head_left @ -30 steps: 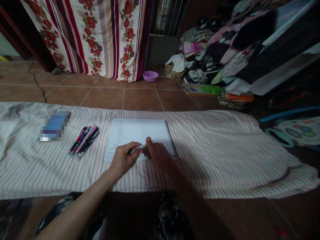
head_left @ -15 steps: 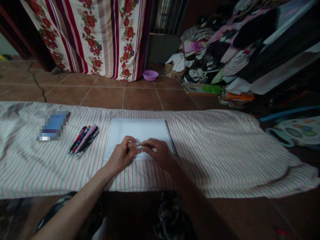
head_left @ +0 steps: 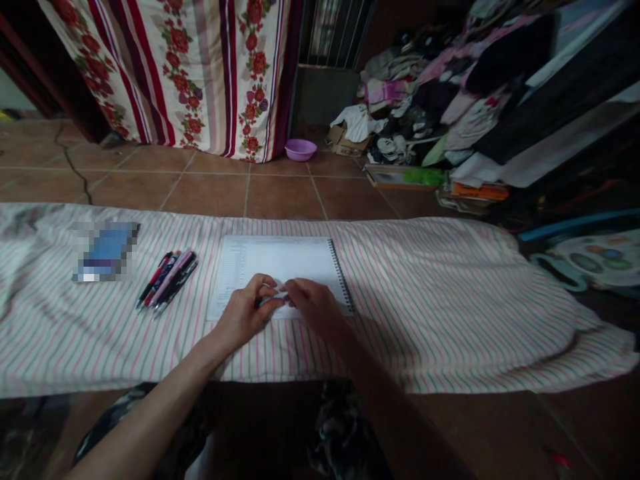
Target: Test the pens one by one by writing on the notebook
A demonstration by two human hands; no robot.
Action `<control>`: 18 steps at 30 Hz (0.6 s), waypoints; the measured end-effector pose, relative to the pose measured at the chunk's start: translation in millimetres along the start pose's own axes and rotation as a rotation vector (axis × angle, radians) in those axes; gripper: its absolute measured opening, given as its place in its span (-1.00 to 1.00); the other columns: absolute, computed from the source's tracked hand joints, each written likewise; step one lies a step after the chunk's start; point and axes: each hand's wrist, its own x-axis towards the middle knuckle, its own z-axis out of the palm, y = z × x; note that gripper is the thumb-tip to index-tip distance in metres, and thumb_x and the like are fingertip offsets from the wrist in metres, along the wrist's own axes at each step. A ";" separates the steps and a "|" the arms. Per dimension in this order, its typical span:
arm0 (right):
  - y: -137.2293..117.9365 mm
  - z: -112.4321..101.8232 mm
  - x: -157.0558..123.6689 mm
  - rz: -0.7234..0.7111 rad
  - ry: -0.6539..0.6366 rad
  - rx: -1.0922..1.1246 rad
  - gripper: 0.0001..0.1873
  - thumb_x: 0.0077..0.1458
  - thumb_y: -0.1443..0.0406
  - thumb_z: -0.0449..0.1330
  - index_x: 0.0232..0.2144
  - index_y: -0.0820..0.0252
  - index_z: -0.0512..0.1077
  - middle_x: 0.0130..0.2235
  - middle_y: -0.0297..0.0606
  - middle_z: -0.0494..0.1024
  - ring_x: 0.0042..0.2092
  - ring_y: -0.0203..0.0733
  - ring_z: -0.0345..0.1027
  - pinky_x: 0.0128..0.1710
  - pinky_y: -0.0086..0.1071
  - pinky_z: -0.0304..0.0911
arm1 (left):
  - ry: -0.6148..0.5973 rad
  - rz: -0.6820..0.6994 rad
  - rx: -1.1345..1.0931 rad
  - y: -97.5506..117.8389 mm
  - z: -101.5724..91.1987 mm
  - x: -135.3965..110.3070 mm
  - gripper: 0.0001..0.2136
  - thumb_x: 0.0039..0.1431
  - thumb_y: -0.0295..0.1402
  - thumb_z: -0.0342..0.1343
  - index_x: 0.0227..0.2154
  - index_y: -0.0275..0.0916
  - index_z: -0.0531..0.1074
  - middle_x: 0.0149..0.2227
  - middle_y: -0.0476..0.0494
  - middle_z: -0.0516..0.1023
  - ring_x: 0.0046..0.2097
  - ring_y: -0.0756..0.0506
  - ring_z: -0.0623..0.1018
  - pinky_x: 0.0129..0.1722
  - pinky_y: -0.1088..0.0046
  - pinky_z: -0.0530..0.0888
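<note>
A spiral-bound notebook (head_left: 295, 255) lies open on the striped cloth, its wire binding on the right. Over its lower half my left hand (head_left: 246, 310) is curled, thumb and fingers pinching a small whitish piece (head_left: 281, 293) too small to name. My right hand (head_left: 316, 304) meets it from the other side, fingertips bunched together at the same piece. What lies inside the right fingers is mostly hidden. Several pens (head_left: 167, 281), red, pink and dark, rest in a bundle left of the notebook.
A blurred-out phone-like object (head_left: 106, 252) lies at the left on the striped cloth (head_left: 430, 300). Beyond are a tiled floor, a floral curtain (head_left: 210, 80), a purple basin (head_left: 301, 150), and heaped clothes (head_left: 430, 100). A plastic item with coloured ovals (head_left: 600, 260) stands at right.
My right hand's fingers have curled in more and shifted slightly right and down. The left hand has barely moved; its fingers stay around the small piece.
</note>
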 end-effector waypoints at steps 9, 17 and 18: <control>3.6 -3.9 0.8 -0.166 0.011 0.184 -0.87 0.04 0.31 0.14 -0.36 0.12 0.49 -0.37 -0.31 0.54 -0.34 -0.29 0.37 -0.30 -0.42 0.23 | -0.036 -0.057 -0.175 -5.9 -3.1 2.2 -0.78 0.07 -0.25 0.09 -0.30 -0.18 0.19 -0.49 0.08 0.47 -0.56 0.06 0.36 -0.53 0.54 0.29; 1.3 4.1 -2.0 -0.168 0.030 -0.208 -0.63 0.15 0.20 0.00 -0.62 0.21 0.36 -0.58 -0.33 0.37 -0.50 -0.31 0.23 -0.43 -0.40 0.09 | -0.020 0.062 0.053 -4.3 -6.1 -0.3 -0.82 0.10 -0.29 0.06 -0.28 -0.13 0.17 -0.35 0.03 0.57 -0.35 -0.01 0.52 -0.32 0.49 0.36; 1.2 4.7 -2.4 -0.159 0.040 -0.194 -0.64 0.15 0.19 0.01 -0.60 0.20 0.38 -0.57 -0.32 0.39 -0.48 -0.30 0.24 -0.42 -0.40 0.10 | -0.014 0.057 0.062 -4.5 -6.8 0.0 -0.82 0.11 -0.29 0.05 -0.28 -0.13 0.16 -0.36 0.03 0.56 -0.37 0.00 0.51 -0.34 0.49 0.35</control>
